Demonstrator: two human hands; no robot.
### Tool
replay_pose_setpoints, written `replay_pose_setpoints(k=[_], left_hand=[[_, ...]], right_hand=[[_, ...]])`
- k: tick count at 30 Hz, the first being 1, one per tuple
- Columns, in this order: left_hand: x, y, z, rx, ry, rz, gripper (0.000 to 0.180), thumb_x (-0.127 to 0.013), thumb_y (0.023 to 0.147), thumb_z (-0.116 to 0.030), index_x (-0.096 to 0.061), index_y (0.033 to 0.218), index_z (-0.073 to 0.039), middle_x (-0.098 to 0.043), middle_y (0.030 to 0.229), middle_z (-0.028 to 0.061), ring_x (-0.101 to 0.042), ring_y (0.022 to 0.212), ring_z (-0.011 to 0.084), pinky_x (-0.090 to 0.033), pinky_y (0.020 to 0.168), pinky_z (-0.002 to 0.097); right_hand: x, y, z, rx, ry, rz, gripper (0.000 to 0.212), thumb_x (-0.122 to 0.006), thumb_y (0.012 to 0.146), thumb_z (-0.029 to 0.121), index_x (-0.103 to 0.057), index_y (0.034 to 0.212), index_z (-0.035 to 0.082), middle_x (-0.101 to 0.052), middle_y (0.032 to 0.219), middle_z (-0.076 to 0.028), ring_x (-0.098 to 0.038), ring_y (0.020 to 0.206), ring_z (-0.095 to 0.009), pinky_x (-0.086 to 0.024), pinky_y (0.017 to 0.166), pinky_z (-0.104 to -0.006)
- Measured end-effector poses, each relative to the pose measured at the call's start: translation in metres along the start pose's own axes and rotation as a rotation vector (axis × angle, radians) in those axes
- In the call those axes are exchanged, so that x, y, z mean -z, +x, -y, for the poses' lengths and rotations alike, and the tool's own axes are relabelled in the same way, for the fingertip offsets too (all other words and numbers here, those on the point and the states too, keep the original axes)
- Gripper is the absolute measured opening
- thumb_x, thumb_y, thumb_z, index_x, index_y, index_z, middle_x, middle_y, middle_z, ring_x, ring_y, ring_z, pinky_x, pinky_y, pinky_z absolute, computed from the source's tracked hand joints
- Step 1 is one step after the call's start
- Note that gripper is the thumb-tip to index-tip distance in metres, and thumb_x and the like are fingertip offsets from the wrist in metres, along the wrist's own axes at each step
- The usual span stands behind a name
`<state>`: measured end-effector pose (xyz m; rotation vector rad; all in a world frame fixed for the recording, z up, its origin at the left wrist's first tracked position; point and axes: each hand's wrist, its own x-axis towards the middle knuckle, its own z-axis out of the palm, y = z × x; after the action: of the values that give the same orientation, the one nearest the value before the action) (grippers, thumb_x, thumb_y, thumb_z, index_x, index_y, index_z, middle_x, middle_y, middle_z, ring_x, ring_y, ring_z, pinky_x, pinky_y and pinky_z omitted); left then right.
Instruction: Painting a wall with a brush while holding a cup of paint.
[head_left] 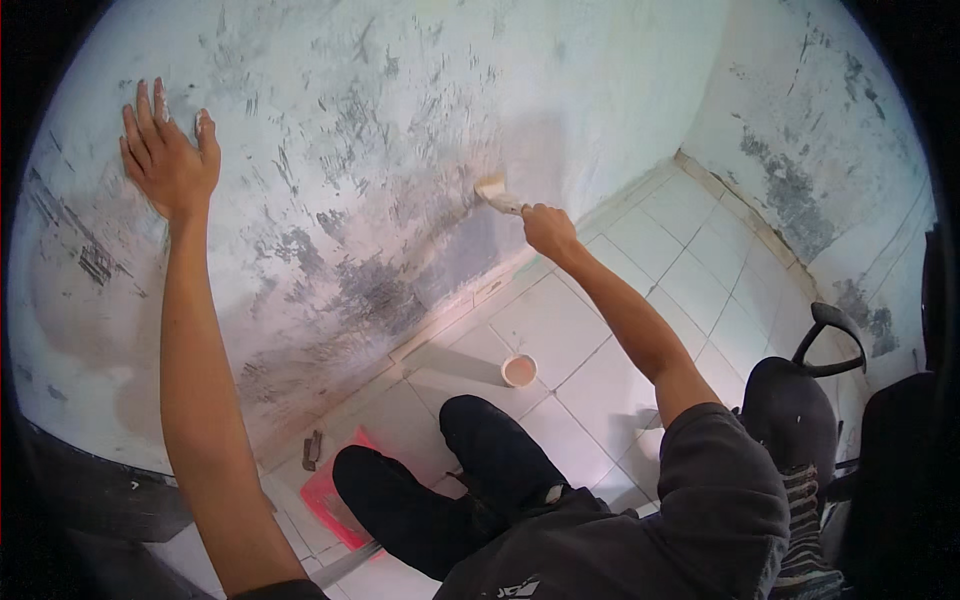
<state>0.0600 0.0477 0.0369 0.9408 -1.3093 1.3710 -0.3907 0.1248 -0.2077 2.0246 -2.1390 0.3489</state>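
My left hand (172, 158) lies flat against the wall (330, 60) with its fingers spread and whitish smears on the fingertips. In my right hand (548, 232) is the handle of a paintbrush (497, 195). The brush's pale bristles press on the wall, low down and right of the dark scraped patches. The wall is pale blue-green, with grey and blackish bare marks, worst toward its foot. On the floor below the brush stands a small white cup (519, 371) with a pinkish liquid in it.
White tiles (600, 370) cover the floor. A pink plastic item (330, 500) lies by my legs, near a small brown object (312, 451) at the wall's foot. To the right stands a black chair with an armrest (833, 340). A second stained wall (800, 180) meets the first in a corner.
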Motion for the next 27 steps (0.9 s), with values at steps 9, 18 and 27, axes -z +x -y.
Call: replay_pose_setpoints(k=[9,18,27], left_hand=[[0.004,0.003,-0.003,0.011,-0.043,0.003,0.059,-0.05,0.092,-0.04,-0.034,0.143,-0.015,-0.033,0.149,0.0025,-0.031,0.137,0.0283,-0.028,0.108,0.047],[0.004,0.002,-0.003,0.022,-0.067,0.007,0.059,-0.049,0.092,-0.04,-0.034,0.144,-0.014,-0.032,0.15,0.003,-0.03,0.137,0.0286,-0.025,0.109,0.047],[-0.001,0.001,-0.002,0.01,-0.053,0.016,0.06,-0.05,0.092,-0.041,-0.034,0.144,-0.014,-0.03,0.15,0.0023,-0.028,0.138,0.0291,-0.026,0.109,0.0485]], right_hand=[[0.031,0.01,-0.016,0.13,-0.234,0.217,0.016,-0.054,0.08,0.007,-0.066,0.09,0.005,-0.067,0.086,-0.016,-0.067,0.084,-0.032,-0.053,0.072,-0.0433],[0.092,0.042,-0.012,0.07,-0.106,-0.13,0.018,-0.05,0.083,0.012,-0.064,0.093,0.005,-0.065,0.089,-0.019,-0.065,0.081,-0.036,-0.052,0.07,-0.0465],[0.186,0.056,0.016,0.067,0.006,-0.687,0.021,-0.052,0.085,0.014,-0.059,0.102,0.006,-0.062,0.08,-0.017,-0.062,0.068,-0.036,-0.05,0.06,-0.0475]])
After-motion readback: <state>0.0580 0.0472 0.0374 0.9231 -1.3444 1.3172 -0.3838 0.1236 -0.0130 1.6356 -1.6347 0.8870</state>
